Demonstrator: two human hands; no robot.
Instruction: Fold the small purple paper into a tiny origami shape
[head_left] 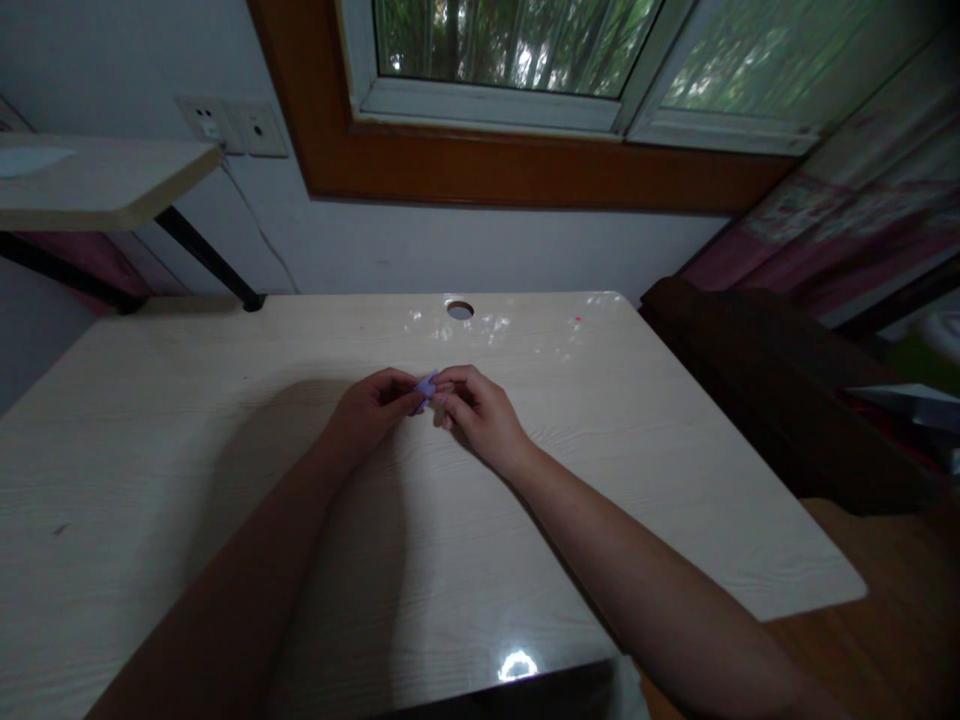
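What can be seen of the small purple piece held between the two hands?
The purple piece is small, pale violet and looks like thin folded paper, though it is too dim to be sure. Only a narrow angled part shows; the rest is hidden in the grip. The left hand and right hand both pinch it over the middle of the light wooden table. Whether it touches the tabletop cannot be told.

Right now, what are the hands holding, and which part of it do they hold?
A small purple piece, maybe folded paper. The left hand pinches its left side, the right hand its right side.
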